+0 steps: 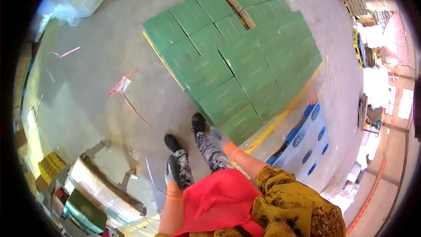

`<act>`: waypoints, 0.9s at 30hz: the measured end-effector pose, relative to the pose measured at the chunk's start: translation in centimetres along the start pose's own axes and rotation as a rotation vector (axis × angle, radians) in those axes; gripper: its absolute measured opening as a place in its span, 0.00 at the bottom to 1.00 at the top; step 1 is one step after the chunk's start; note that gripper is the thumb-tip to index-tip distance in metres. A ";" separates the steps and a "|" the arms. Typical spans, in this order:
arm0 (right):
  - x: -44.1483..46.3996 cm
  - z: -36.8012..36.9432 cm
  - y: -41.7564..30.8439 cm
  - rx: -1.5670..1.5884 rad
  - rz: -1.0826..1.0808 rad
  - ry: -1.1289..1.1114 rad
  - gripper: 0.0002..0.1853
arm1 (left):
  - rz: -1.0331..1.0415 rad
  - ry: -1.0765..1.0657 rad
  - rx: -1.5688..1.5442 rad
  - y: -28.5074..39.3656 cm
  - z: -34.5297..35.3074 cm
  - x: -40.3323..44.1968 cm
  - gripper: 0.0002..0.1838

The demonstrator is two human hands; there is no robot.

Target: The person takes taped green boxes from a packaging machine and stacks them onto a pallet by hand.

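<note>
A broad stack of green boxes (245, 66) sits in front of me, its tops forming uneven rows with gaps between some of them. My right hand (219, 137), in a grey glove with an orange cuff, is at the stack's near corner. It is blurred, and I cannot tell whether it touches a box. Beside my left leg hangs my left hand (173, 171), in a dark-palmed glove, with its fingers stretched out and nothing visible in it.
Right of the stack lies a blue pallet (302, 142). Red strapping scraps (123, 85) litter the floor at left, and a loose strap (151, 175) lies near my feet. A wrapped load (96, 188) stands at lower left. A yellow line (272, 128) runs along the floor.
</note>
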State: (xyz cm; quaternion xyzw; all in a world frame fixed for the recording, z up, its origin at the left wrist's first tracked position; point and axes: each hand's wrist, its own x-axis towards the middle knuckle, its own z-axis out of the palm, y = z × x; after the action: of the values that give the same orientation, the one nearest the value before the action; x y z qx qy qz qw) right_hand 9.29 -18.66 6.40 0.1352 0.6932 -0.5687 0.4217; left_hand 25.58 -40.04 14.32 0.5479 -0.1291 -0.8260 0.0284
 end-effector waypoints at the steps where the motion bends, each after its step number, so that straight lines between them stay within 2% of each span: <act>1: -0.7 1.3 0.0 -0.020 -0.054 -0.100 0.29 | 0.096 -0.001 0.064 1.1 0.3 -2.9 0.19; 2: -0.7 3.7 0.0 -0.041 -0.099 -0.246 0.29 | 0.248 0.028 0.190 2.2 0.2 -5.3 0.21; 4: -4.2 8.8 -7.7 -0.364 -0.143 -0.345 0.26 | 0.553 0.192 0.438 4.6 -1.3 -11.0 0.24; 5: -3.9 11.0 -8.6 -0.150 -0.053 -0.475 0.25 | 0.856 0.355 0.833 6.5 -2.4 -14.3 0.28; 6: -4.2 14.3 -10.2 -0.020 0.025 -0.557 0.24 | 1.098 0.551 0.839 8.1 -3.4 -17.1 0.32; 8: -5.0 21.8 -14.4 0.165 0.145 -0.637 0.23 | 1.331 0.958 0.575 12.1 -6.1 -22.6 0.37; 9: -4.0 25.7 -14.6 0.214 0.039 -0.766 0.24 | 1.401 1.144 0.473 13.6 -9.9 -24.2 0.37; 10: -3.1 29.3 -14.9 0.274 -0.073 -0.866 0.24 | 1.470 1.178 0.146 15.3 -12.5 -25.4 0.39; 11: -4.8 32.9 -19.1 0.201 -0.125 -0.955 0.27 | 1.277 1.304 -0.123 17.0 -14.1 -25.5 0.42; 12: -8.4 37.5 -22.2 0.129 -0.188 -1.028 0.30 | 1.230 1.068 -0.465 18.6 -14.9 -26.1 0.41; 13: -9.1 41.8 -22.6 -0.142 -0.300 -1.064 0.30 | 1.100 1.100 -0.384 18.7 -21.3 -24.8 0.40; 14: -11.2 45.3 -23.3 -0.358 -0.472 -1.049 0.35 | 1.049 0.959 -0.423 19.7 -23.3 -23.5 0.40; 15: -12.8 48.4 -23.0 -0.436 -0.542 -1.035 0.40 | 0.985 0.827 -0.456 20.8 -25.4 -22.1 0.40; 16: -13.2 51.9 -21.4 -0.401 -0.581 -1.099 0.41 | 0.916 0.846 -0.455 22.3 -25.7 -21.2 0.40; 17: -12.7 56.3 -18.6 -0.443 -0.697 -1.093 0.41 | 0.967 0.706 -0.449 23.2 -27.6 -19.8 0.42; 18: -13.5 58.6 -16.9 -0.511 -0.858 -0.994 0.42 | 1.001 0.558 -0.430 24.4 -29.7 -18.7 0.43; 19: -14.8 59.9 -16.3 -0.563 -0.863 -0.926 0.39 | 0.848 0.411 -0.512 25.2 -30.6 -18.8 0.45; 20: -16.6 58.5 -20.6 -0.844 -0.660 -1.143 0.39 | 0.788 0.320 -0.474 25.5 -30.9 -18.8 0.45; 21: -16.6 59.5 -18.1 -0.870 -0.720 -1.089 0.38 | 0.728 0.232 -0.430 25.7 -31.1 -18.8 0.44; 22: -16.5 60.4 -15.5 -0.896 -0.777 -1.032 0.38 | 0.717 0.251 -0.386 25.7 -26.5 -20.3 0.43; 23: -17.5 58.7 -14.7 -0.868 -0.792 -0.899 0.37 | 0.809 0.142 -0.271 24.7 -29.4 -19.6 0.42; 24: -17.6 58.2 -13.0 -0.792 -0.756 -0.907 0.35 | 0.827 0.178 -0.259 23.0 -28.8 -19.4 0.39; 25: -17.6 55.7 -12.1 -0.576 -0.783 -0.873 0.35 | 0.850 0.226 -0.253 22.3 -27.5 -20.2 0.37; 26: -18.0 53.3 -9.8 -0.496 -0.879 -0.667 0.36 | 0.801 0.256 -0.298 20.4 -24.2 -21.1 0.36; 27: -18.6 49.2 -10.2 -0.454 -0.949 -0.581 0.35 | 0.774 0.286 -0.285 18.1 -21.9 -21.7 0.36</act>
State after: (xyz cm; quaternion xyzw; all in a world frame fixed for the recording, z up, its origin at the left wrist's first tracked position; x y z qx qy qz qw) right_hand 34.94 -60.88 27.14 -0.4435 0.6383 -0.5463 0.3121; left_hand 52.46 -57.44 30.21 0.5586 -0.2043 -0.6800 0.4287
